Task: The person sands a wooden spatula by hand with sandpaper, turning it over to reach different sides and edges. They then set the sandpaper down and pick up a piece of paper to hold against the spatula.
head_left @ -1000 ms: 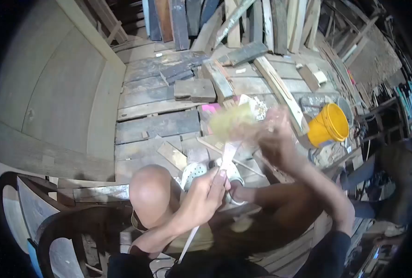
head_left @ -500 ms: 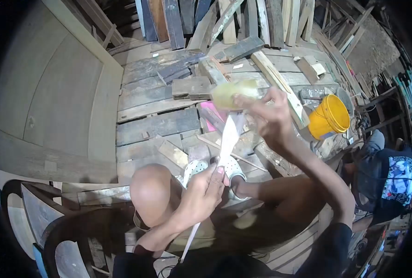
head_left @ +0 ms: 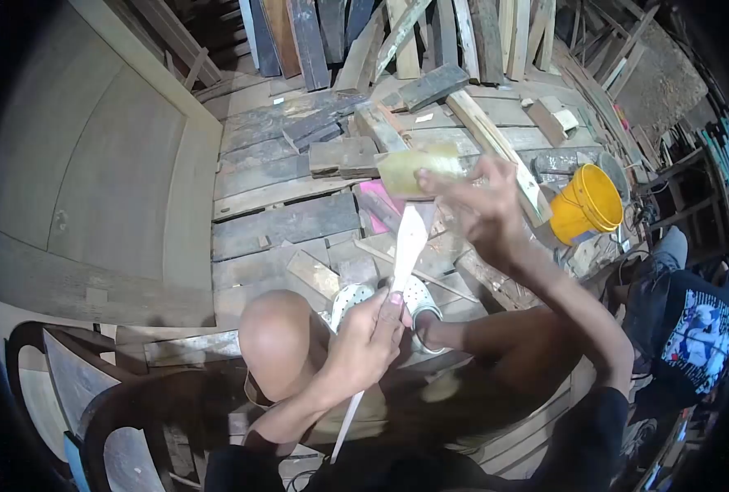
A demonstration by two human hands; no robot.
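Your left hand (head_left: 363, 338) wraps its fingers round the middle of the long white piece (head_left: 410, 239), above your lap; your right hand (head_left: 489, 205) pinches the yellowish sheet (head_left: 414, 170) just beyond its wide end. Open floorboards (head_left: 287, 225) lie left of both, out to the wooden panel (head_left: 110, 164); wood blocks (head_left: 344, 156) and the yellow bucket (head_left: 584, 205) edge the far and right sides. The white piece is pale, flared at the top, and tapers to a thin tail.

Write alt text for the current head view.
A seated person's left hand grips a long white strip while the right hand holds a yellowish sheet near the strip's broad end. Around are plank flooring, wood pieces, a yellow bucket and, at right, another person.
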